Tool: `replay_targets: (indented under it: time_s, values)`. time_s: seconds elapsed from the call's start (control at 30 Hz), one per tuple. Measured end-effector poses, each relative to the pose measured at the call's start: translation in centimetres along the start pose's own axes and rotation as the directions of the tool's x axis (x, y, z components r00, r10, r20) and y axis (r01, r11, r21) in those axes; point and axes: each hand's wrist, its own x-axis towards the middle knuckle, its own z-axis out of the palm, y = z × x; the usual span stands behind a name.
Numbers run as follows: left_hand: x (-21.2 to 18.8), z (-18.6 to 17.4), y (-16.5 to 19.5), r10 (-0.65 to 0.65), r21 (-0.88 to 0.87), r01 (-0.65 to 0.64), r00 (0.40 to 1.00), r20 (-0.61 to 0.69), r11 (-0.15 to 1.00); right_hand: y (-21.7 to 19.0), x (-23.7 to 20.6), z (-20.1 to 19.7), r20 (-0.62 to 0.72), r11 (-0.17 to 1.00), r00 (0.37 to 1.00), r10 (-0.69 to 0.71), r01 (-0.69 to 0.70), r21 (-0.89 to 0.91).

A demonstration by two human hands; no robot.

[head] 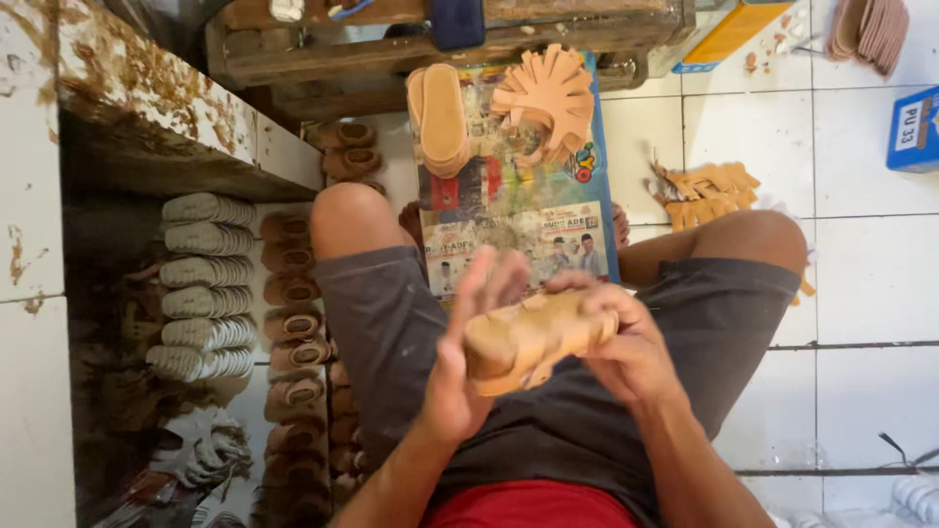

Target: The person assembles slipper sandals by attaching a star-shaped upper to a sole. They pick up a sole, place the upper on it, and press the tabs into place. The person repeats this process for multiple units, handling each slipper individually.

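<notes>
I sit on the floor in grey shorts and hold a tan sandal (523,337) over my lap. My left hand (462,357) presses flat against the sandal's heel end, fingers stretched upward. My right hand (626,342) wraps around its toe end and strap from the right. In front of my knees lies a printed board (518,210). A stack of tan insoles (440,117) and a fanned pile of tan straps (548,98) rest on the board.
Rows of finished brown sandals (293,342) and white soles (205,284) line the floor at left, under a stained white bench (147,98). Tan leather scraps (704,186) lie on the white tiles at right. A blue box (915,127) sits far right.
</notes>
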Motion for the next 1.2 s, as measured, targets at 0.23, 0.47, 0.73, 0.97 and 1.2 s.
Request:
replay_targets:
  time_s: [0.23,0.47,0.73,0.97,1.2]
  values:
    - [0.2,-0.5,-0.3,-0.283,-0.037,0.282,0.958,-0.041,0.959,-1.0,0.7,-0.5,-0.047,0.811,0.986,-0.161,0.105,-0.575]
    - [-0.5,-0.7,-2.4,0.018,0.363,0.007,0.998,-0.064,0.932,0.5,1.6,0.7,-0.258,0.935,0.958,-0.122,0.023,-0.353]
    - [-0.7,-1.3,-3.1,-0.009,0.335,0.023,0.999,-0.044,0.942,0.1,1.6,0.8,-0.26,0.945,0.961,-0.089,-0.001,-0.327]
    - [-0.6,-1.1,-2.8,-0.043,0.335,0.055,0.998,-0.042,0.941,-0.2,1.7,1.0,-0.279,0.941,0.958,-0.071,-0.028,-0.338]
    - [-0.4,-1.7,-3.0,0.008,0.38,0.005,0.999,-0.031,0.925,-0.4,1.6,0.7,-0.277,0.953,0.959,-0.066,-0.021,-0.301]
